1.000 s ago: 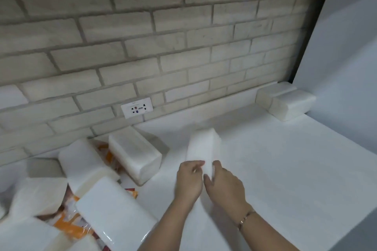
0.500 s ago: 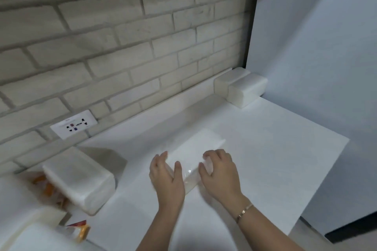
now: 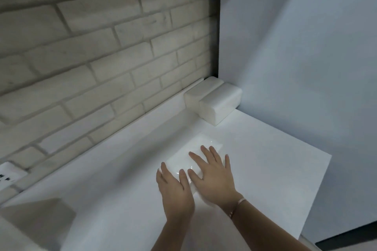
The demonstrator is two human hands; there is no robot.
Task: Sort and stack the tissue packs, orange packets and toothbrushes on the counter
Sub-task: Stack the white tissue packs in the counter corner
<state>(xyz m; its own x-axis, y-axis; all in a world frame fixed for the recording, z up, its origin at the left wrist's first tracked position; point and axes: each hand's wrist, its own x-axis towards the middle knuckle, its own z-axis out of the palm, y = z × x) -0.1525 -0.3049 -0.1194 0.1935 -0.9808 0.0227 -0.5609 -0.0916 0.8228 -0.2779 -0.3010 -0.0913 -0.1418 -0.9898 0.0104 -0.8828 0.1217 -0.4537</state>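
A white tissue pack point(image 3: 196, 146) lies flat on the white counter point(image 3: 265, 169), pointing toward the far right corner. My left hand point(image 3: 175, 191) holds its near left end, thumb on top and fingers down the side. My right hand point(image 3: 214, 177) lies on top of it with straight, spread fingers. Two more white tissue packs point(image 3: 220, 104) sit side by side in the far right corner against the brick wall and the side panel. No orange packets or toothbrushes are in view.
A grey side panel point(image 3: 306, 57) closes the counter on the right. The counter's right front edge point(image 3: 318, 195) drops off close to my right arm. A wall socket point(image 3: 10, 175) is at the far left. A blurred tissue pack point(image 3: 36, 220) fills the lower left corner.
The pack went from held upright in both hands to lying flat on the counter, further right. My right hand flattened on top. The view swung right, leaving the pile out of sight.
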